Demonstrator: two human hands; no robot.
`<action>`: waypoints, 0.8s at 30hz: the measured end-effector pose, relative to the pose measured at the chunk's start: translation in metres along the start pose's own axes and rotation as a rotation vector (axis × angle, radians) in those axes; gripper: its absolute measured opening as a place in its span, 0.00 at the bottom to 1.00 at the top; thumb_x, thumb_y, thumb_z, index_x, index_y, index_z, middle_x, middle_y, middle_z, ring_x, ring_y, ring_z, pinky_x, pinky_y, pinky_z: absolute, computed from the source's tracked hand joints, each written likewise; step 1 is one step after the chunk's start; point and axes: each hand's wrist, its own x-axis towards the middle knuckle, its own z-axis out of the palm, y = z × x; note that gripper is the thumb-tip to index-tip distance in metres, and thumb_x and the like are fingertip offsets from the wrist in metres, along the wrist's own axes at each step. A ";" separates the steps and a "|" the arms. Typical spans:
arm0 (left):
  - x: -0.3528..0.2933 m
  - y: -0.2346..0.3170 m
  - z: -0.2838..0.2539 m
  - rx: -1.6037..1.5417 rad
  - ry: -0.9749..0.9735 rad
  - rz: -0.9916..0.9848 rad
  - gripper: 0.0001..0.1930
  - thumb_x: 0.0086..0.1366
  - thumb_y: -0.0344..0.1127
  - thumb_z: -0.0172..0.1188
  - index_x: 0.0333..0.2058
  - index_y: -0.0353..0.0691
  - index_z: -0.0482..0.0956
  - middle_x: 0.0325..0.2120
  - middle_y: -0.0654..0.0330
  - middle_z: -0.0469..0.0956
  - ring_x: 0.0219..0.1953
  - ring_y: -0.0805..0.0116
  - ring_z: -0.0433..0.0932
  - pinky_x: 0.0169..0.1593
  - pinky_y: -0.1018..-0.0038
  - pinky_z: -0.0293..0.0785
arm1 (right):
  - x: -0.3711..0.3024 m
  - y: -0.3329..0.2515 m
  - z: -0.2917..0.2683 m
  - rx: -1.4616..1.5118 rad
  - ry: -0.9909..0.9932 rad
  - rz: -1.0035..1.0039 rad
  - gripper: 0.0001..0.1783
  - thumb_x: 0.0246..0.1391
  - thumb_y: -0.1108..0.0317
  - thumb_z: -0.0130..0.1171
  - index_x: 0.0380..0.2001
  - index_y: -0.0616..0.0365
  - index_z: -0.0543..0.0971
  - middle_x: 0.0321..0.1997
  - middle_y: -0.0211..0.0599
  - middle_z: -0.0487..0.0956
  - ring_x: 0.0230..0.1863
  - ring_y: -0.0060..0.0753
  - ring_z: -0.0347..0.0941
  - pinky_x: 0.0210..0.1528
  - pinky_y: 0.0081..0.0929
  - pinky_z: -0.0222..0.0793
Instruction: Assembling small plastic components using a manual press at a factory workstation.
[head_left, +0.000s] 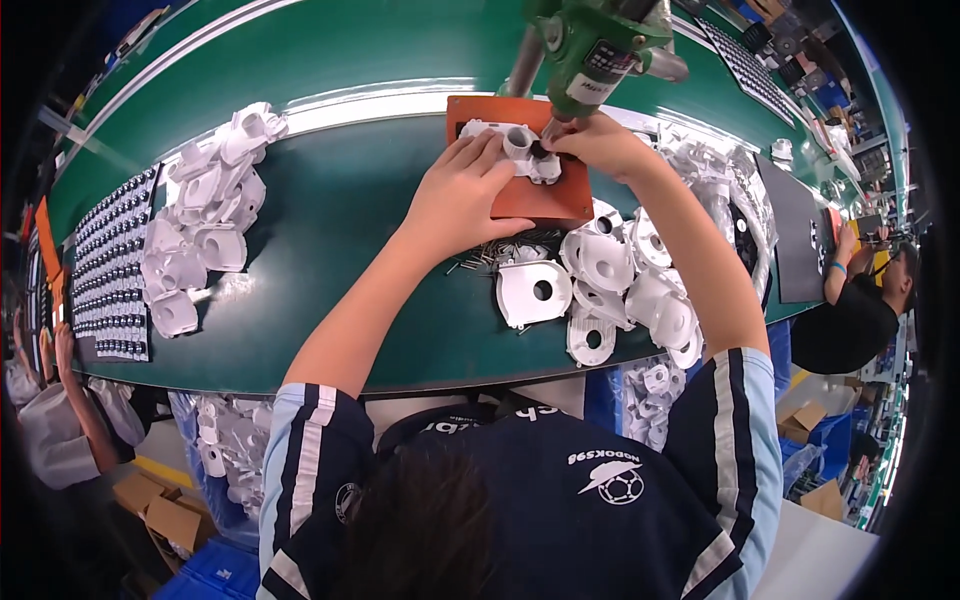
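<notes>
A white plastic housing point(541, 170) with a round tube opening lies on an orange fixture plate point(545, 203), under the head of a green bench press or driver point(600, 65). My left hand point(462, 195) grips the housing from its left side, fingers over its edge and thumb along the front of the plate. Fingertips of my right hand point(603, 145) are pinched together at the far right of the housing, just below the tool's tip. Whatever sits between them is hidden. Loose screws point(490, 256) lie at the near edge of the plate.
White housing covers point(603, 262) are heaped right of the plate. More white housings point(205, 205) pile up at left, beside a tray point(115, 265) of small black-and-white parts. Clear plastic bags point(715, 170) lie far right. Co-workers point(855, 310) sit at both sides.
</notes>
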 end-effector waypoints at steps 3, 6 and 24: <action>0.002 0.000 0.000 -0.001 -0.012 0.008 0.29 0.43 0.51 0.68 0.38 0.37 0.73 0.49 0.49 0.69 0.54 0.52 0.67 0.56 0.59 0.63 | 0.006 0.008 -0.002 -0.132 0.015 0.117 0.08 0.49 0.71 0.59 0.33 0.60 0.76 0.34 0.33 0.77 0.38 0.23 0.71 0.42 0.19 0.65; 0.001 -0.001 -0.001 0.001 -0.014 -0.005 0.27 0.44 0.51 0.67 0.39 0.38 0.74 0.50 0.50 0.69 0.53 0.52 0.67 0.57 0.60 0.63 | -0.004 -0.010 0.002 -0.259 0.083 0.100 0.12 0.47 0.64 0.62 0.31 0.61 0.76 0.30 0.30 0.75 0.33 0.22 0.69 0.35 0.22 0.64; 0.004 -0.013 -0.007 -0.180 0.007 -0.036 0.11 0.55 0.38 0.55 0.34 0.40 0.76 0.37 0.57 0.76 0.39 0.54 0.73 0.43 0.64 0.70 | -0.057 -0.012 0.164 -1.371 0.082 -0.561 0.08 0.35 0.71 0.58 0.24 0.61 0.76 0.21 0.35 0.73 0.23 0.28 0.73 0.21 0.25 0.69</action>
